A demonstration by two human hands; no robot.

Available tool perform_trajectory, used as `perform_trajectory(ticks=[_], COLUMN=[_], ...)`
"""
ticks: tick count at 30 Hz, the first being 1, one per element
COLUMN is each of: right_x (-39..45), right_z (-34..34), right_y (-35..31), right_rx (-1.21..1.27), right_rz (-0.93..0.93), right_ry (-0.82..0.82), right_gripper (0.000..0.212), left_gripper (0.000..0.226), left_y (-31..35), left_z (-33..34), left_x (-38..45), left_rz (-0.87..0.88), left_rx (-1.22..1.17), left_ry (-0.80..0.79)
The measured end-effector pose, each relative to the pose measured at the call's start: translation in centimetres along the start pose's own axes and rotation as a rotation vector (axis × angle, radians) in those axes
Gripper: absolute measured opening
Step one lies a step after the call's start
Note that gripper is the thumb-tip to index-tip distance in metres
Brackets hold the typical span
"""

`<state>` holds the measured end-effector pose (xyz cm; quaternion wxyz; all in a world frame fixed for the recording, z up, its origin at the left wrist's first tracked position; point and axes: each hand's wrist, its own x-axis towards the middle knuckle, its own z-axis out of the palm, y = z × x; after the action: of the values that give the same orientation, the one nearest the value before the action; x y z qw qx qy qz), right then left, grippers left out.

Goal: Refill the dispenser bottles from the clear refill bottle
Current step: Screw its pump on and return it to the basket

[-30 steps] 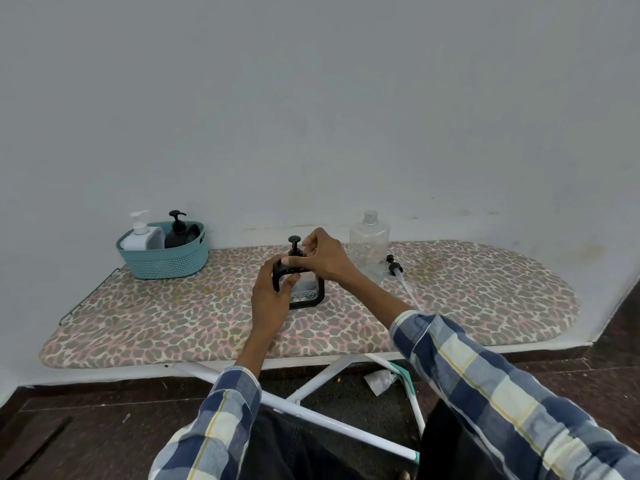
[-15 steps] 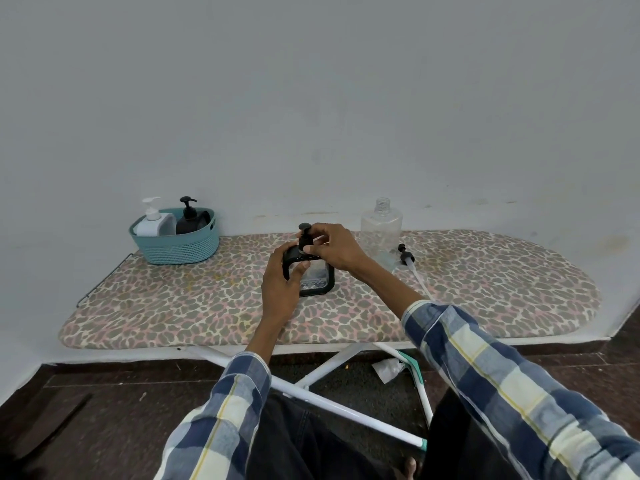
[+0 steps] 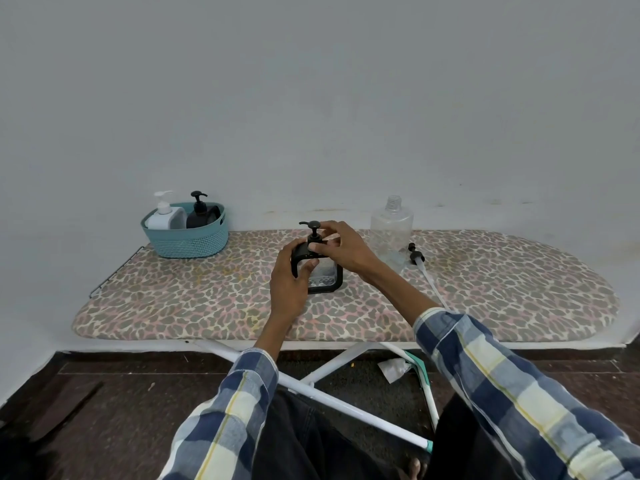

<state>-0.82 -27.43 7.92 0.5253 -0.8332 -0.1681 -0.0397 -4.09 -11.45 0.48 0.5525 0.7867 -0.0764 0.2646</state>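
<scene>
Left hand (image 3: 289, 271) gripping rigid dispenser bottle (image 3: 322, 271) by its black frame; right hand (image 3: 341, 247) pinching pump collar. Light, smooth, slippery.

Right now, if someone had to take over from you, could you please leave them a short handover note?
Left hand grips the side of the black-framed dispenser bottle, which stands mid-board on the ironing board. Right hand pinches its pump collar; whether it is being tightened or loosened cannot be told.
The clear refill bottle stands uncapped behind the right hand; a loose pump with its tube lies beside it.
A white dispenser and a black dispenser sit in the teal basket.
Done: unclear. Left: likely the basket bottles.
</scene>
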Motion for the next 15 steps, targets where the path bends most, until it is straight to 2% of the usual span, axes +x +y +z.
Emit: perform_trajectory(ticks=[2,4,10,15], right_x=[0.1,0.0,0.1,0.1], right_z=[-0.3,-0.3,0.4,1.3], right_y=[-0.1,0.0,0.1,0.3], right_rx=[0.036,0.062,0.058,0.023], right_rz=[0.026,0.044,0.074,0.031], right_ry=[-0.04,-0.045,0.036,0.119], right_gripper=[0.035,0.034,0.031,0.041], left_gripper=[0.044,0.045,0.046,0.045], left_y=[0.0,0.2,0.5,0.8], left_z=[0.0,0.0,0.1,-0.1], left_x=[-0.1,-0.1,-0.2,-0.4], left_rz=[-0.017,-0.026,-0.037,-0.023], left_rx=[-0.011,-0.016,-0.014,-0.018], left_ry=[0.004,0.004,-0.001,-0.003])
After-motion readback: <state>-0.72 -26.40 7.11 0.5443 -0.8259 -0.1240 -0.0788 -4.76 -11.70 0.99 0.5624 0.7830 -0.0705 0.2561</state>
